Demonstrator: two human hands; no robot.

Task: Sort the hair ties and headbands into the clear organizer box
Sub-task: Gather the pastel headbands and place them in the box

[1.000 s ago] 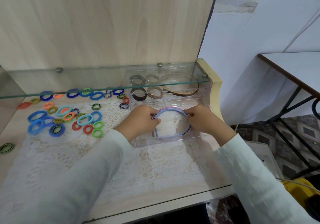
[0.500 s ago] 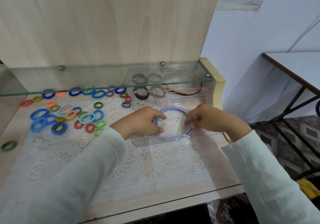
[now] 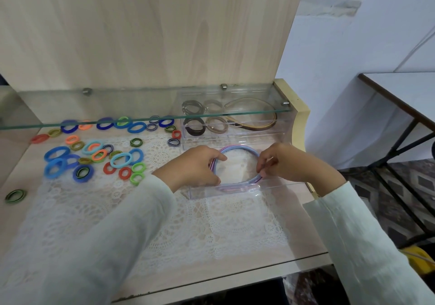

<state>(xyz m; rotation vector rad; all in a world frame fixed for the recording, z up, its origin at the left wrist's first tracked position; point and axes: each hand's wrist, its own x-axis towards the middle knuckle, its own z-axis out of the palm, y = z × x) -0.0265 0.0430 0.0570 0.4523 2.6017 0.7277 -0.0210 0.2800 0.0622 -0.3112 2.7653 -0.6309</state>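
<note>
A stack of thin pastel headbands (image 3: 237, 148), pink, purple and blue, lies in the front compartment of the clear organizer box (image 3: 235, 193). My left hand (image 3: 195, 165) grips the stack's left side and my right hand (image 3: 287, 161) pinches its right side. The box's back compartments hold brown and black hair ties (image 3: 204, 125) and a tan headband (image 3: 256, 118), partly under the glass shelf. Several loose coloured hair ties (image 3: 94, 149) lie on the lace cloth to the left.
A glass shelf (image 3: 141, 114) overhangs the back of the desk above the box. A wooden panel rises behind. One green-black hair tie (image 3: 15, 196) lies alone at the far left. The desk's right edge is just beside the box; another table (image 3: 400, 92) stands to the right.
Both hands have stayed on the headbands in the front compartment, pressing the stack lower into it. The right fingers have shifted down its right side. The camera has tilted slightly.
</note>
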